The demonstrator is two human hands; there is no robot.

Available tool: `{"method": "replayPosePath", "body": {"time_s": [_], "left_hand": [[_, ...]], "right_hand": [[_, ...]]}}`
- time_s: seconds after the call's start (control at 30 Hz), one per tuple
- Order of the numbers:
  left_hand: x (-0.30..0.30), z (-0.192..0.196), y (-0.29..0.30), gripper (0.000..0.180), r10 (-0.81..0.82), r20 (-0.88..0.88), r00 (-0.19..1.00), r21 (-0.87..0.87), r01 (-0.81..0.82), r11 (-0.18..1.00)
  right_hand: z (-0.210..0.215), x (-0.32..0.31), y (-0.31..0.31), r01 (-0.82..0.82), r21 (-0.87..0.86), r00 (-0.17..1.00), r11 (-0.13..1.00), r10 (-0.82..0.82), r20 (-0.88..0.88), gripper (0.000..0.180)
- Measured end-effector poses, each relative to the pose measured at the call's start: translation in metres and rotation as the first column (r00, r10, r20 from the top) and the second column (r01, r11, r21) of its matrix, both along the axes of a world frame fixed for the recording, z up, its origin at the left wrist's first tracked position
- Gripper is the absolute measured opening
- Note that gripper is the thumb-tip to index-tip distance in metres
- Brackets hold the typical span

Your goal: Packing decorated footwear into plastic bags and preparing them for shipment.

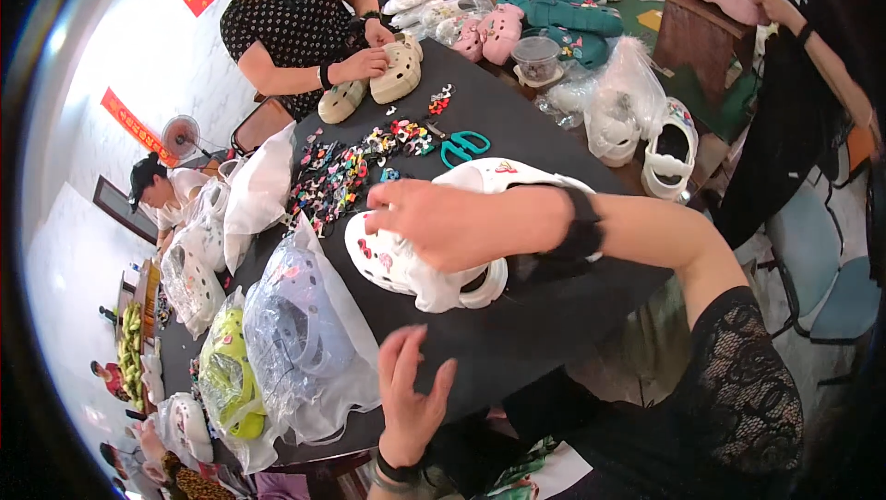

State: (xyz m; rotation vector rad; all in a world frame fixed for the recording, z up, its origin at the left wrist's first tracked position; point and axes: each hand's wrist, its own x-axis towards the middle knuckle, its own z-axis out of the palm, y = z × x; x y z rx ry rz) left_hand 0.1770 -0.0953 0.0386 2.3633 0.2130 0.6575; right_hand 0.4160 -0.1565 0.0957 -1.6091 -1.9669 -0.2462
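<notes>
A white clog (pixel 377 265) with red and pink charms on its toe lies on the dark table. My right hand (pixel 448 223) reaches across it from the right, fingers bent down onto the clog's upper; the palm side and part of the clog are hidden beneath it. Behind my right wrist shows another white clog (pixel 480 173) with a red charm. My left hand (pixel 413 400) is raised at the table's near edge, fingers spread and holding nothing. Past the clogs lies a heap of small colourful shoe charms (pixel 337 177), with teal-handled scissors (pixel 464 147) to its right.
Bagged lavender clogs (pixel 300 315) and bagged lime clogs (pixel 231 375) stand to the left. Across the table a person handles a beige clog (pixel 397 71). Teal clogs (pixel 577 11), a clear round tub (pixel 538 59) and a bagged white clog (pixel 614 131) occupy the far right.
</notes>
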Motion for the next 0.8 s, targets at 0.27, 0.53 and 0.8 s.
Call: {"method": "replayPosePath", "body": {"time_s": [0.27, 0.53, 0.8], "left_hand": [[0.089, 0.024, -0.030, 0.081, 0.003, -0.036, 0.999, 0.621, 0.020, 0.783], [0.083, 0.016, 0.025, 0.083, -0.371, -0.157, 0.915, 0.300, 0.402, 0.865], [-0.021, 0.063, 0.068, 0.053, -0.529, -0.607, 0.593, -0.156, 0.564, 0.811]], "right_hand": [[-0.021, 0.047, -0.173, 0.195, -0.240, 0.981, 0.951, -0.186, 0.058, 0.048], [-0.068, -0.030, -0.163, 0.355, -0.042, 0.935, 0.934, -0.354, 0.033, 0.038], [-0.076, -0.140, -0.149, 0.174, -0.076, 0.984, 0.982, -0.175, -0.012, 0.037]]}}
